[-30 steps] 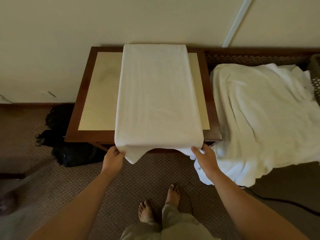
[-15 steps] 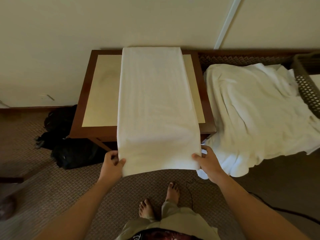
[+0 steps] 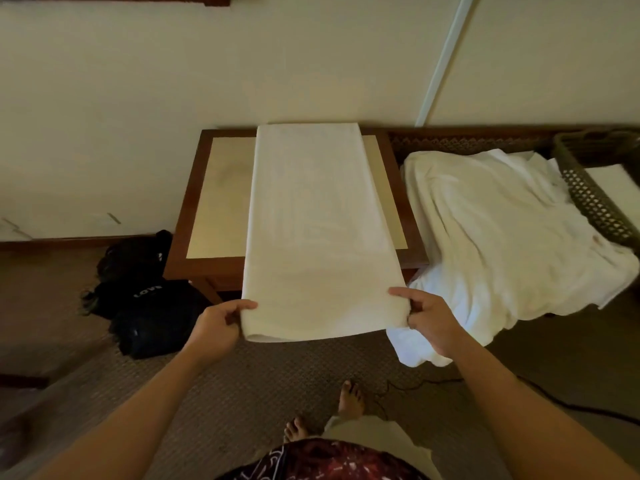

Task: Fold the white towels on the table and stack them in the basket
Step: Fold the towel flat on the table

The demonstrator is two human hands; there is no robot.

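- The brown wooden table with the pale top (image 3: pixel 221 188) is stood against the wall. No change is seen in it.
- A big heap of loose white towels (image 3: pixel 502 244) is left just to the right of the table. It is not folded yet, so a lot of the job is thought to be left.
- The long white towel folded into a strip (image 3: pixel 311 220) is laid down the middle of the table. A second ago its near end was hung down over the table edge. Now that end is lifted up and pulled flat towards the person.
- This lift is judged to be the start of the next fold, with the near end to be carried over to the far end.
- The dark woven basket (image 3: pixel 595 199) is seen at the far right, touched by the heap. A flat white cloth is seen inside it.
- The left near corner of the strip is pinched by the left hand (image 3: pixel 214 327), with the thumb on top and the fingers curled under.
- The right near corner is pinched the same way by the right hand (image 3: pixel 429 320).
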